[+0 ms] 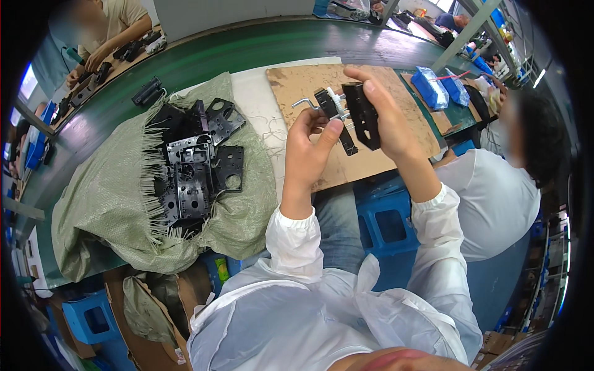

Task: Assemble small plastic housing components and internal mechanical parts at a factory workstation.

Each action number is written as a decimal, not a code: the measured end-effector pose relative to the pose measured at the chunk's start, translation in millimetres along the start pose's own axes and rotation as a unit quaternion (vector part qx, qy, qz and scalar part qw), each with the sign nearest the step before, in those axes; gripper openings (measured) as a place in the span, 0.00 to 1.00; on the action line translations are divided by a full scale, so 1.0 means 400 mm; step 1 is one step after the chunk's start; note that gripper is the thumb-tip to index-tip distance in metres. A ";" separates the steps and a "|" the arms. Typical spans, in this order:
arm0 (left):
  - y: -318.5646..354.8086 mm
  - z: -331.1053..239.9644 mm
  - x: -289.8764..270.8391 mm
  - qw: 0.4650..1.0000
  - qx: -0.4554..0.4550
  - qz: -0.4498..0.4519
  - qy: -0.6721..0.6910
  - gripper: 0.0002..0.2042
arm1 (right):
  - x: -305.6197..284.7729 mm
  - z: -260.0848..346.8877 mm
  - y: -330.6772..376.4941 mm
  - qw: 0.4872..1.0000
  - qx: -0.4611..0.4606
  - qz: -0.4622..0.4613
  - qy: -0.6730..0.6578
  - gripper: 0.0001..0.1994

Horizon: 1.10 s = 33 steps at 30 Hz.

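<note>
Over a wooden board point(408, 93), my left hand point(306, 151) is closed around a small black mechanism point(325, 102) with a white plastic piece point(335, 96) on it. A bent metal rod point(300, 103) sticks out of the mechanism toward the left. My right hand point(393, 120) grips a long black plastic housing point(361, 117), held upright beside the mechanism with its slotted side showing. Thin metal pins show between the two parts; whether they join them I cannot tell. Some fingertips are hidden behind the parts.
Left of the board, a woven green sack point(105, 198) lies open with several black plastic frames point(192, 185) in it. A black part point(147, 91) lies on the green bench point(241, 46). Blue bins point(429, 88) stand at right, near a seated co-worker point(495, 198). Another person works at far left.
</note>
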<state>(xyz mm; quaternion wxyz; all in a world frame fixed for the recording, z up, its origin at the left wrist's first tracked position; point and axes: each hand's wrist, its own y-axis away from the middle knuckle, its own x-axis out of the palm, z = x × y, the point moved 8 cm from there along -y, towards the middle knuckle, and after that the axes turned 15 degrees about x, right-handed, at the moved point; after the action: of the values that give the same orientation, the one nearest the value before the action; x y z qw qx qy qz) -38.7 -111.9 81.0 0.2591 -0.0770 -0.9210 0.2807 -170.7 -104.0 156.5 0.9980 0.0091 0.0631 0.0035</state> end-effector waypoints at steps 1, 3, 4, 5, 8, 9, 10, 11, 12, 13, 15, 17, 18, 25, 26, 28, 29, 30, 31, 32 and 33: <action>0.000 -0.002 0.004 1.000 -0.012 0.007 -0.004 0.24 | 0.002 -0.009 0.000 1.000 0.008 -0.003 0.000 0.23; 0.000 -0.001 0.005 1.000 -0.017 0.004 0.001 0.25 | 0.014 -0.008 0.006 1.000 0.016 -0.005 -0.013 0.23; 0.000 0.001 0.004 1.000 -0.020 -0.003 0.008 0.25 | 0.016 -0.011 0.006 0.999 0.024 -0.004 -0.022 0.23; -0.001 0.004 0.004 1.000 -0.022 0.000 0.007 0.25 | 0.013 -0.016 0.002 0.999 0.018 -0.003 -0.028 0.23; -0.002 0.007 0.008 0.999 -0.021 0.000 0.029 0.25 | 0.012 -0.016 0.001 0.999 0.021 -0.012 -0.040 0.23; -0.004 0.008 0.010 0.999 -0.022 0.001 0.030 0.25 | 0.008 -0.018 0.000 0.999 0.022 -0.013 -0.042 0.23; -0.003 0.009 0.014 0.999 -0.024 0.003 0.031 0.25 | 0.004 -0.020 0.000 0.999 0.021 -0.013 -0.035 0.23; -0.002 0.010 0.016 0.999 -0.027 0.005 0.031 0.25 | 0.000 -0.023 0.000 0.999 0.020 -0.013 -0.028 0.23; -0.001 0.010 0.018 0.999 -0.029 0.016 0.023 0.25 | -0.003 -0.026 0.000 0.999 0.022 -0.016 -0.030 0.23; 0.002 0.008 0.020 0.999 -0.030 0.026 0.015 0.25 | -0.002 -0.027 0.001 0.999 0.017 -0.022 -0.019 0.23; 0.002 0.008 0.022 0.999 -0.037 0.026 0.019 0.25 | -0.003 -0.028 0.003 0.999 0.015 -0.030 -0.010 0.23; 0.002 0.014 0.024 0.998 -0.045 0.028 0.022 0.26 | -0.001 -0.024 0.002 1.000 0.010 -0.014 -0.026 0.24; 0.002 0.015 0.027 0.998 -0.040 0.032 0.025 0.26 | -0.006 -0.028 0.002 0.999 0.013 -0.016 -0.029 0.24; 0.000 0.019 0.026 0.998 -0.042 0.034 0.015 0.26 | -0.011 -0.031 -0.006 0.999 0.006 -0.018 -0.048 0.24; 0.000 0.021 0.027 0.998 -0.040 0.037 0.018 0.25 | -0.010 -0.035 -0.008 0.999 0.009 -0.017 -0.049 0.24; 0.000 0.019 0.029 0.998 -0.042 0.032 0.018 0.26 | -0.011 -0.039 -0.012 0.999 0.005 -0.019 -0.048 0.23; -0.001 0.017 0.029 0.999 -0.041 0.028 0.015 0.26 | -0.011 -0.043 -0.014 0.999 0.008 -0.019 -0.048 0.23; -0.002 0.017 0.027 0.999 -0.039 0.024 0.012 0.27 | -0.010 -0.046 -0.016 0.998 0.008 -0.016 -0.052 0.23; -0.001 0.019 0.026 0.999 -0.040 0.022 0.012 0.27 | -0.009 -0.048 -0.016 0.998 0.009 -0.013 -0.056 0.23; 0.000 0.021 0.026 0.999 -0.039 0.025 0.007 0.27 | -0.009 -0.052 -0.017 0.998 0.011 -0.012 -0.055 0.23; 0.000 0.023 0.026 0.999 -0.037 0.029 0.002 0.27 | -0.009 -0.055 -0.019 0.998 0.008 -0.016 -0.052 0.23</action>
<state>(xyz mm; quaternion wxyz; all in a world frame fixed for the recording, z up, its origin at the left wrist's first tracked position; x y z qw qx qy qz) -52.4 -113.4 79.2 0.2495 -0.1134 -0.9277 0.2534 -176.9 -111.3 135.2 0.9997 0.0165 0.0111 -0.0135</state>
